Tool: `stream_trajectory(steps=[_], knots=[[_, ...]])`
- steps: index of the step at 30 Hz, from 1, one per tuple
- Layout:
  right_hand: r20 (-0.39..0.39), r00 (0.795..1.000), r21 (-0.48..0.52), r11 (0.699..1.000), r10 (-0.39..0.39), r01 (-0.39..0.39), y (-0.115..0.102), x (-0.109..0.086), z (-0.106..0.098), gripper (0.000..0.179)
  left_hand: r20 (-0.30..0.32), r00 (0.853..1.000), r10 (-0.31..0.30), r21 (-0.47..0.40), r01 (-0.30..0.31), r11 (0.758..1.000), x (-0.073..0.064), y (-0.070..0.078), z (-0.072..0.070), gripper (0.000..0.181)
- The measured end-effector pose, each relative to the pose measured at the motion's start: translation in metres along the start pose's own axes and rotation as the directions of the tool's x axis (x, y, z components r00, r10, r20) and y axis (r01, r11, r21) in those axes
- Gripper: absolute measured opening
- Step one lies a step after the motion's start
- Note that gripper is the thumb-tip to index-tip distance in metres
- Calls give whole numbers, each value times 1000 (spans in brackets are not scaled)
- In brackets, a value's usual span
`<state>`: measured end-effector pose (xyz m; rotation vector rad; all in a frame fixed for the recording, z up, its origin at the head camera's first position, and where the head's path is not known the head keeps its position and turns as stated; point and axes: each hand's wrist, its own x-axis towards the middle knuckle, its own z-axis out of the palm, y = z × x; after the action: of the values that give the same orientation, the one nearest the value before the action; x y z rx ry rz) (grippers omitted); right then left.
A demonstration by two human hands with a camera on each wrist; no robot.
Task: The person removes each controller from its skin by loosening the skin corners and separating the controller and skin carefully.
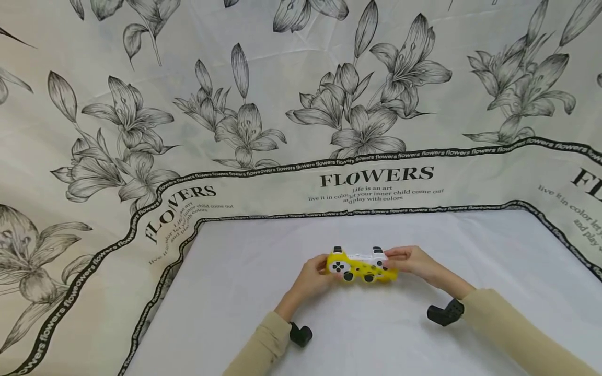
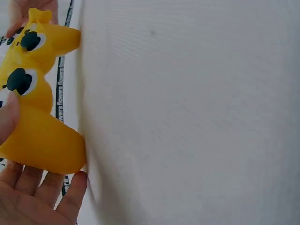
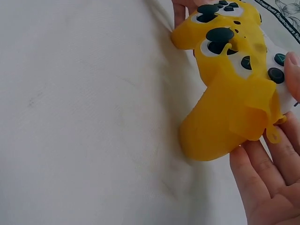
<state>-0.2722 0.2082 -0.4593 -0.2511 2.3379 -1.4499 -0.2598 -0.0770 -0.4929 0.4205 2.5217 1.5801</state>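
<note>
A white game controller [image 1: 356,257] with black sticks and buttons is held over the white table, partly inside a yellow silicone cover [image 1: 361,269]. My left hand [image 1: 312,278] grips its left handle, thumb on the front and fingers behind, where the cover [image 2: 44,138] fits over the handle. At the other end, my right hand [image 1: 416,262] holds the right side between thumb and fingers. There the cover [image 3: 211,117] is folded and bunched at the right handle, leaving the white shell and some face buttons [image 3: 276,75] bare.
A white cloth [image 1: 249,292] covers the table. Behind and beside it hangs a flower-printed curtain [image 1: 263,193] with black lettered bands. Black wrist-worn devices [image 1: 444,313] stick out below both forearms, near the beige sleeves [image 1: 512,324].
</note>
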Motion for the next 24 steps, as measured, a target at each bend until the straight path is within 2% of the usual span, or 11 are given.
stream_trajectory(steps=[4, 7, 10, 18, 20, 24], knots=[[-6, 1000, 1, 1000, -4, 4, 0, -1, 1, 65, 24, 999, -25, 21, 24, 999, -1, 3, -5, 50], [-5, 1000, 15, 1000, -6, 6, 1, 0, 1, 65, 37, 998, -47, 86, 44, 995, -4, 8, -9, 53], [-2, 1000, 19, 1000, -7, 7, 2, 2, 0, 65, 35, 999, -35, 144, 30, 989, -7, 14, -12, 56], [3, 1000, 8, 1000, -5, 5, 0, -1, -1, 64, 9, 995, 96, 166, -96, 981, -5, 29, -31, 40], [-1, 1000, 10, 1000, -1, 1, 0, -2, -1, 63, 22, 991, 130, 181, -132, 975, -3, 34, -36, 40], [7, 1000, 12, 1000, -7, 7, -1, 0, 0, 63, 81, 980, 182, 257, -197, 946, 2, 45, -43, 43]])
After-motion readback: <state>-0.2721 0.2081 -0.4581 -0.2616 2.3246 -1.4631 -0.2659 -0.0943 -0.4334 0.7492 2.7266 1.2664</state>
